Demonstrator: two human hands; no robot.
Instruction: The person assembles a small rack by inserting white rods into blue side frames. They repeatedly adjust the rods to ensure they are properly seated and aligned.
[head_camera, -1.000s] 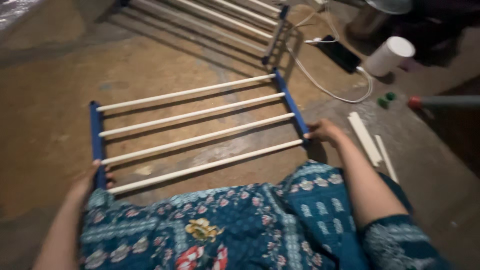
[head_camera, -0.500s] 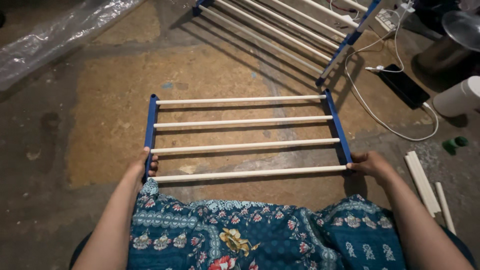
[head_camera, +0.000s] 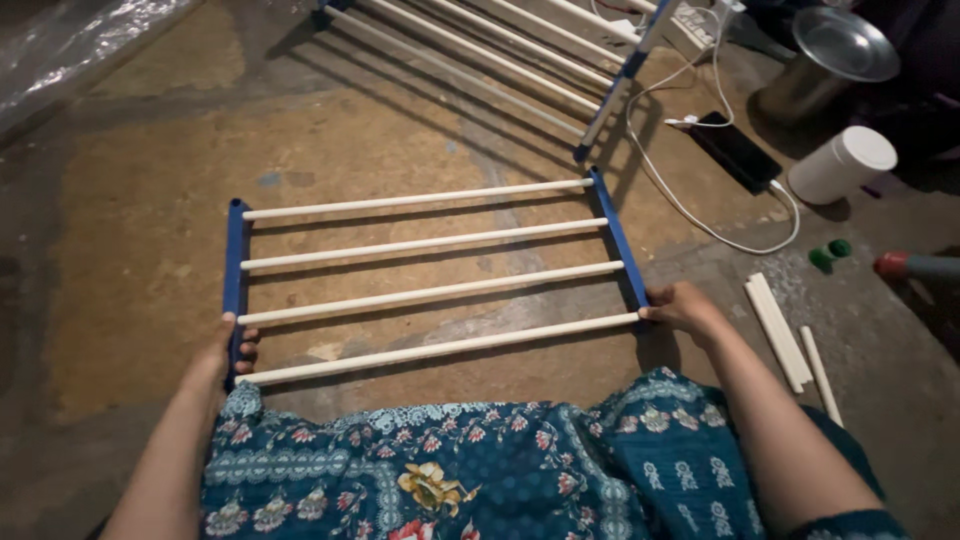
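A rack frame with two blue side bars and several white rods lies flat on the concrete floor in front of me. My left hand grips the near end of the left blue bar. My right hand holds the near end of the right blue bar, where the nearest white rod meets it. My lap, covered in blue floral cloth, lies just below the frame.
A second, larger rack frame lies further back. To the right are a black phone on a white cable, a white cylinder, a metal pot, loose white rods and green caps. Clear plastic sheet at far left.
The view has tilted and shifted, so the frame now sits centred and level. Both hands stay on the near ends of the blue bars.
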